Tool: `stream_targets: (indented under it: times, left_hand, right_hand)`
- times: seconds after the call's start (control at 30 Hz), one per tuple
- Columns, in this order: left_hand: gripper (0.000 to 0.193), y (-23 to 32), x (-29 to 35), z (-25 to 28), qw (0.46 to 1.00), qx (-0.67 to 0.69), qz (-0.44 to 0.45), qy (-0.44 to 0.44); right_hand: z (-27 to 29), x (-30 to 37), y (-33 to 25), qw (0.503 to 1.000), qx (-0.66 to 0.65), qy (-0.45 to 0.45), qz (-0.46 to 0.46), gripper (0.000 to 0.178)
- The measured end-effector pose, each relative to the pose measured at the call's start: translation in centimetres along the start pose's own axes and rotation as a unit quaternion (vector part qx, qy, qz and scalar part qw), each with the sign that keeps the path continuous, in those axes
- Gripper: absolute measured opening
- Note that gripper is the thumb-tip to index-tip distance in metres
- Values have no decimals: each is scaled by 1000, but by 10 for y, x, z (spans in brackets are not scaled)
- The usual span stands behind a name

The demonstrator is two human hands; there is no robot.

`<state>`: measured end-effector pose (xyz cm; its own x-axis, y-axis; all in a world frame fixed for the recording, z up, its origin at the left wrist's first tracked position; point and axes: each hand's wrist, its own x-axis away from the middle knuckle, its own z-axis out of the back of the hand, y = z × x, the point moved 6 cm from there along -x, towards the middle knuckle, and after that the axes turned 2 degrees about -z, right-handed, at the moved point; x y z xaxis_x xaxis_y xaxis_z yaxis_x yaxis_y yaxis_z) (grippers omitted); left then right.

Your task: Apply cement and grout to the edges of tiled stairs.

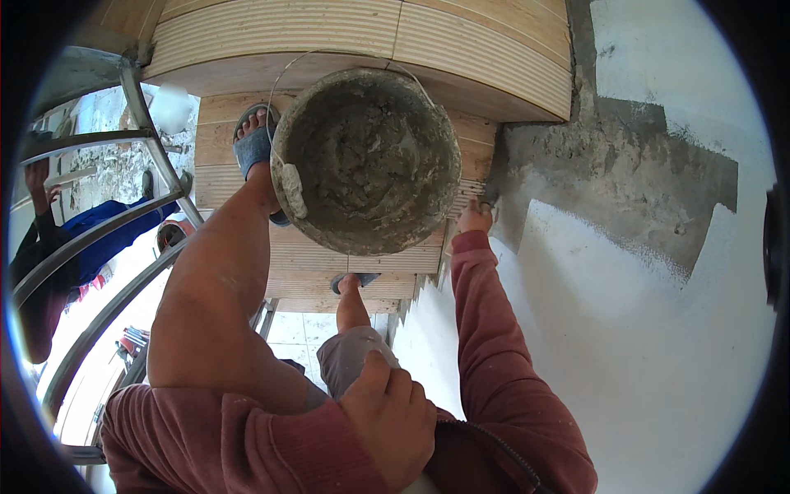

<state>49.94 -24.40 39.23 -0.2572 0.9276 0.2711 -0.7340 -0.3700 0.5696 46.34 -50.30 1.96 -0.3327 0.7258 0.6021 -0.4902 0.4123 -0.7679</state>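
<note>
A round, cement-crusted bucket (448,169) with a thin wire handle stands on the wood-look tiled stairs in front of me. Wet grey mortar (366,156) coats its inside and bottom. My right hand (474,217) reaches past the bucket's right side to where the steps meet the wall, its fingers closed around a small dark item that I cannot make out. My left hand (393,420) lies curled close to my body, by my grey-trousered knee (341,358). Its fingers are folded and their undersides are hidden. Rough grey mortar (609,177) covers part of the wall beside the right hand.
White-painted wall (625,329) runs along the right. A metal railing (107,226) bounds the stairs on the left, with another person in blue trousers (115,222) beyond it. A ribbed stair edge (485,62) lies behind the bucket. My sandalled foot (253,140) stands left of the bucket.
</note>
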Motion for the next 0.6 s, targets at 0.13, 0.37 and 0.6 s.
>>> stream_targets:
  times: [0.13, 0.37, 0.6]
  left_hand:
    - [22, -6, 7, 18, 994, 93, -6, -64]
    - [16, -45, -5, 20, 981, -19, 61, -181]
    - [15, -25, -8, -100, 993, -6, 23, -112]
  right_hand:
    - [0, 78, -40, 992, -6, -65, 113, 15]
    - [-45, 225, -103, 924, 44, -377, -37, 18]
    - [-22, 272, -115, 907, 155, -385, 78, 30]
